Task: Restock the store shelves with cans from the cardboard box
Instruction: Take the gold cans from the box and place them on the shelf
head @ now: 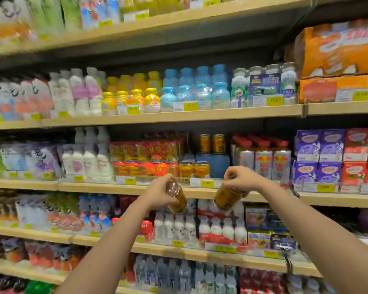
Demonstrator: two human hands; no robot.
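My left hand [158, 193] grips a gold can [179, 199], tilted with its silver top facing me. My right hand [242, 179] holds a second gold can [226, 198] by its upper end, tilted, its body hanging below the fingers. Both cans are just in front of the edge of the third shelf [123, 188]. On that shelf, right behind my hands, stand two matching gold cans [194, 169], with two more gold cans [211, 143] stacked on blue cans [214, 165] behind. The cardboard box is out of view.
Red shrink-wrapped can packs [146, 158] stand left of the gold cans, silver and red cans [263, 161] to the right. Purple and red cartons [331, 158] fill the far right. Bottles crowd the shelves above and below. Yellow price tags line the shelf edges.
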